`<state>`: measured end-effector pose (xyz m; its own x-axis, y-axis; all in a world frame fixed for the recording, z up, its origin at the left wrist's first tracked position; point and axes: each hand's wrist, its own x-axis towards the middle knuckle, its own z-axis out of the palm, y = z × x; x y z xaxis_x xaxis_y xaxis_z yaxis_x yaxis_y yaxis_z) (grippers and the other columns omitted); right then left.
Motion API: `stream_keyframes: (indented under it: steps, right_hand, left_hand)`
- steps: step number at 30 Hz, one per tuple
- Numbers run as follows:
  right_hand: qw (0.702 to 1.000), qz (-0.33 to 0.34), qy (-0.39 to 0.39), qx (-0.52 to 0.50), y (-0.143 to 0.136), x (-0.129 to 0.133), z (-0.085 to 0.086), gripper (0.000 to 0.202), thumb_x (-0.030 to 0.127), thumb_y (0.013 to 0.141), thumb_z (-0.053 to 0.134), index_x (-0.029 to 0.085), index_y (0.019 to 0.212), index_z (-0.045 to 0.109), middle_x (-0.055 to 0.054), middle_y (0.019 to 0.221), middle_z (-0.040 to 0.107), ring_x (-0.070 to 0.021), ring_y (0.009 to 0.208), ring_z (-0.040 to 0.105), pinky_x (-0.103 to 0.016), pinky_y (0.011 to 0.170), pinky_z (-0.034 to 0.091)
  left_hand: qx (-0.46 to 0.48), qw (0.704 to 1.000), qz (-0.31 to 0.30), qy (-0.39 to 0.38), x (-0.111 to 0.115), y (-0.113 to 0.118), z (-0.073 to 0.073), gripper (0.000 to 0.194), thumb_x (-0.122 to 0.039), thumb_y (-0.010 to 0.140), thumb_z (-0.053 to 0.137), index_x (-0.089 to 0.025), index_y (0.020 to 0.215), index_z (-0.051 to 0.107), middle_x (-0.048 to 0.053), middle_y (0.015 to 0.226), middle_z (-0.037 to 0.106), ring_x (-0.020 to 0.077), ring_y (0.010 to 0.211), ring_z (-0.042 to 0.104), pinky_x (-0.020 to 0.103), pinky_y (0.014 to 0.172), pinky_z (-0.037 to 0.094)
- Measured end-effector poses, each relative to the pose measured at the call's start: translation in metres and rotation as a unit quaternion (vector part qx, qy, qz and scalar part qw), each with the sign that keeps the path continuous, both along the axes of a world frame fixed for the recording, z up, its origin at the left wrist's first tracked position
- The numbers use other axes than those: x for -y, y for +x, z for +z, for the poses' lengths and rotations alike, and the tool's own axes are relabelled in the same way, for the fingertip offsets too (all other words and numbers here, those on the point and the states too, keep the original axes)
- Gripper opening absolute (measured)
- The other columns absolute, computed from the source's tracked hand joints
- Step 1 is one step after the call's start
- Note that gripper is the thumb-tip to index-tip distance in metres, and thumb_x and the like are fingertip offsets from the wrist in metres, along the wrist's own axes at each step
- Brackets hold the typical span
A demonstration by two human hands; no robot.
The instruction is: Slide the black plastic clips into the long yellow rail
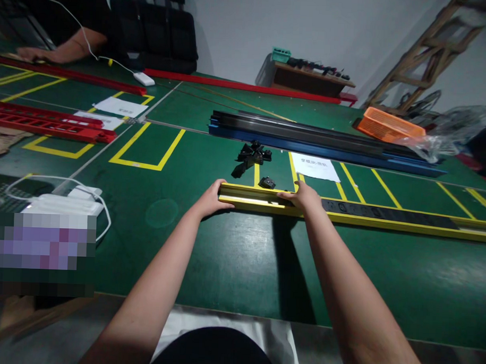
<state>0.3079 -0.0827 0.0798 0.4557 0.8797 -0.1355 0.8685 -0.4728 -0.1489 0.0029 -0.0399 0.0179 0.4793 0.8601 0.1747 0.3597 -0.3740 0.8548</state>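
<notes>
A long yellow channel rail lies across the green table, its open side up. Its left end is held by my left hand, with fingers wrapped around the end. Farther along, my right hand reaches over the rail, one digit inside the channel and another at the far wall. Black inserts fill part of the channel right of that hand; the stretch between my hands is mostly bare. Just behind the rail sits a small black block, and a pile of black plastic parts lies beyond it.
Dark blue and black rails lie behind, near a paper sheet and an orange basket. Red rails are at left. A co-worker's hand rests near another red rail. A white device with a cable stands front left.
</notes>
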Motion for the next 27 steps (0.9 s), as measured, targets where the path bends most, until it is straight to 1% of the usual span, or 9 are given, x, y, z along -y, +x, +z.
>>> stream_keyframes:
  steps: [3,5,9,12,15,18,22,24,27]
  right_hand:
    - [0.990,0.073,0.022,-0.117,-0.009,-0.018,-0.002,0.080,0.071,0.067,0.053,0.021,0.130,0.046,-0.014,0.122,0.056,-0.0257,0.105,0.057,-0.036,0.086,0.043]
    - [0.985,0.088,0.023,-0.149,-0.018,-0.034,-0.006,0.074,0.068,0.071,0.052,0.020,0.127,0.049,-0.014,0.120,0.058,-0.0244,0.102,0.058,-0.034,0.084,0.044]
    - [0.996,0.064,0.024,-0.064,-0.037,-0.063,-0.016,0.064,0.044,0.066,0.069,0.017,0.121,0.054,-0.016,0.115,0.060,-0.0275,0.103,0.057,-0.034,0.082,0.044]
    - [0.996,0.058,0.007,-0.063,-0.045,-0.071,-0.019,0.047,0.029,0.060,0.072,0.017,0.104,0.062,-0.013,0.105,0.064,-0.0272,0.098,0.059,-0.033,0.079,0.045]
    - [0.983,0.073,0.127,-0.110,-0.057,-0.066,-0.017,0.035,0.027,0.066,0.065,0.019,0.099,0.060,-0.010,0.104,0.064,-0.0240,0.098,0.058,-0.034,0.081,0.045]
    - [0.909,0.165,0.283,-0.258,-0.080,-0.052,-0.013,0.040,0.028,0.072,0.058,0.021,0.110,0.048,-0.007,0.114,0.058,-0.0177,0.097,0.058,-0.032,0.083,0.046]
    - [0.793,0.276,0.323,-0.436,-0.120,-0.031,-0.013,0.040,0.031,0.075,0.057,0.023,0.110,0.041,-0.008,0.117,0.053,-0.0165,0.098,0.058,-0.033,0.088,0.046]
    - [0.768,0.298,0.334,-0.457,-0.134,-0.024,-0.014,0.038,0.032,0.075,0.059,0.024,0.108,0.042,-0.007,0.117,0.053,-0.0172,0.103,0.056,-0.035,0.093,0.044]
    - [0.756,0.299,0.352,-0.464,-0.142,-0.020,-0.019,0.038,0.032,0.075,0.062,0.024,0.106,0.042,-0.006,0.112,0.054,-0.0176,0.104,0.055,-0.036,0.094,0.044]
  left_hand:
    - [-0.001,1.000,-0.003,-0.006,0.000,0.000,0.001,0.072,-0.039,0.056,0.075,-0.021,0.116,0.040,0.008,0.113,0.053,0.0233,0.106,0.053,0.039,0.093,0.043]
    - [0.000,1.000,-0.003,-0.009,0.000,0.000,0.001,0.072,-0.040,0.056,0.075,-0.021,0.116,0.040,0.008,0.114,0.053,0.0234,0.107,0.052,0.039,0.093,0.043]
    - [0.007,1.000,0.001,-0.019,-0.001,-0.001,0.000,0.075,-0.042,0.054,0.076,-0.022,0.117,0.041,0.007,0.115,0.053,0.0237,0.108,0.052,0.039,0.095,0.043]
    - [0.036,0.998,0.000,-0.046,-0.002,-0.002,0.000,0.068,-0.048,0.062,0.070,-0.022,0.119,0.043,0.008,0.118,0.054,0.0233,0.110,0.052,0.039,0.097,0.041]
    - [0.093,0.993,0.012,-0.069,-0.004,0.000,0.000,0.052,-0.053,0.079,0.048,-0.019,0.119,0.047,0.010,0.120,0.055,0.0220,0.112,0.052,0.039,0.099,0.039]
    - [0.177,0.980,0.062,-0.074,-0.005,0.005,0.002,0.049,-0.052,0.085,0.038,-0.016,0.115,0.051,0.012,0.114,0.061,0.0204,0.108,0.055,0.038,0.098,0.039]
    - [0.278,0.950,0.133,-0.054,-0.008,0.009,0.002,0.041,-0.045,0.079,0.054,-0.016,0.109,0.055,0.011,0.105,0.064,0.0181,0.099,0.059,0.036,0.094,0.043]
    - [0.310,0.937,0.156,-0.047,-0.011,0.008,0.000,0.041,-0.038,0.075,0.061,-0.017,0.109,0.054,0.010,0.105,0.063,0.0163,0.097,0.059,0.035,0.092,0.045]
    - [0.343,0.921,0.180,-0.045,-0.016,0.004,-0.003,0.045,-0.027,0.068,0.067,-0.018,0.110,0.053,0.007,0.102,0.061,0.0128,0.091,0.059,0.034,0.091,0.046]
